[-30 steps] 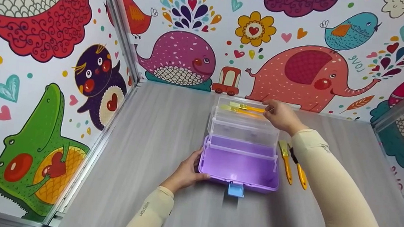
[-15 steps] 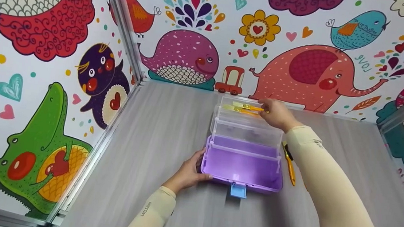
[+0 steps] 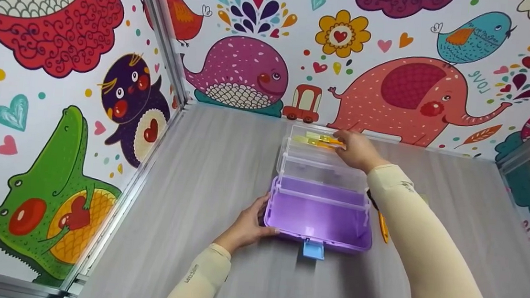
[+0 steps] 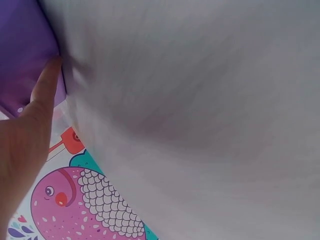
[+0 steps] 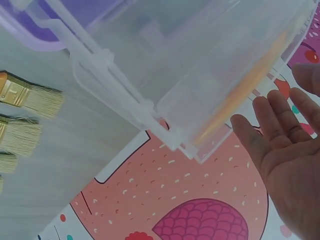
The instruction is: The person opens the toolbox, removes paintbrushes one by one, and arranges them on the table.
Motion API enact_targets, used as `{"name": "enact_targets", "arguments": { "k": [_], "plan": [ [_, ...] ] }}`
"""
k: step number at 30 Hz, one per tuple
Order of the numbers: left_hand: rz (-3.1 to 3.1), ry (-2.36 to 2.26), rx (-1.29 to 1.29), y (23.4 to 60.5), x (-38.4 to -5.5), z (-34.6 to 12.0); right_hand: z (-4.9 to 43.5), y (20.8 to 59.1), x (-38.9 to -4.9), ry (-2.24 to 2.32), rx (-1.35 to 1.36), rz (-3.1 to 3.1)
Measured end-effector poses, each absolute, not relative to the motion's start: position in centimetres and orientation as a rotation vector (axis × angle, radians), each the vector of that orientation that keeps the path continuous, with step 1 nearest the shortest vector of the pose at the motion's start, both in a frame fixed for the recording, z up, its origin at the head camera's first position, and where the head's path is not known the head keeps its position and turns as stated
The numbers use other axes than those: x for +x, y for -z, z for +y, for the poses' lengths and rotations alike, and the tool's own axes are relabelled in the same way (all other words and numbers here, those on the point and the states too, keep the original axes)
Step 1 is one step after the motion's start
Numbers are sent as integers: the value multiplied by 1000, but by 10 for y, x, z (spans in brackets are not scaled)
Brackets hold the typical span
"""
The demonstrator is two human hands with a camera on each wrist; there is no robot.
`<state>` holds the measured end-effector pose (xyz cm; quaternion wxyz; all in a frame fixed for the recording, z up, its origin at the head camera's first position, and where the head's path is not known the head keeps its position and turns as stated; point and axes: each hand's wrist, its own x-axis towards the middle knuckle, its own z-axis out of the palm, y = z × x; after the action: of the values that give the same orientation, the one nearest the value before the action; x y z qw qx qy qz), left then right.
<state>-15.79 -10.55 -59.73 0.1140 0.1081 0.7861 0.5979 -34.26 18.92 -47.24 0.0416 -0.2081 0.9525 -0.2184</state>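
A purple storage box (image 3: 316,218) stands with its clear tiered trays (image 3: 325,173) raised and leaning back. My left hand (image 3: 246,226) holds its front left corner, thumb over the front rim and fingers along the side. The left wrist view shows one finger (image 4: 46,85) against the purple wall. Yellow-handled paintbrushes (image 3: 321,139) lie in the top tray, bristles to the left. Beside their handle ends is my right hand (image 3: 361,150); in the right wrist view its fingers are relaxed, with nothing between them, close to the tray's edge.
Right of the box lies a yellow-handled brush (image 3: 384,226), partly under my right sleeve (image 3: 429,240). Several paintbrushes (image 5: 45,100) show on the grey table in the right wrist view. A blue latch (image 3: 313,250) hangs at the box front. Patterned walls (image 3: 258,4) border the table.
My right hand has shifted slightly left along the top tray, by the brush handles. Its sleeve now covers more of the brushes beside the box. My left hand keeps its hold.
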Motion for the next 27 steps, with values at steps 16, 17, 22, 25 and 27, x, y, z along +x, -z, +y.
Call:
{"name": "enact_targets", "arguments": {
  "k": [16,17,22,25,27],
  "plan": [
    [2288,-1755,313,596,-159,-106,181,488,-337,532,-618,2923],
    [2285,-1760,313,596,-159,-106,180,488,-337,523,-616,2926],
    [2291,-1761,309,598,-159,-106,177,490,-336,484,-610,2945],
    [2297,-1753,304,599,-159,-106,176,492,-336,452,-623,2971],
    [2303,-1746,304,599,-159,-106,176,493,-335,428,-628,2989]
  ]
}}
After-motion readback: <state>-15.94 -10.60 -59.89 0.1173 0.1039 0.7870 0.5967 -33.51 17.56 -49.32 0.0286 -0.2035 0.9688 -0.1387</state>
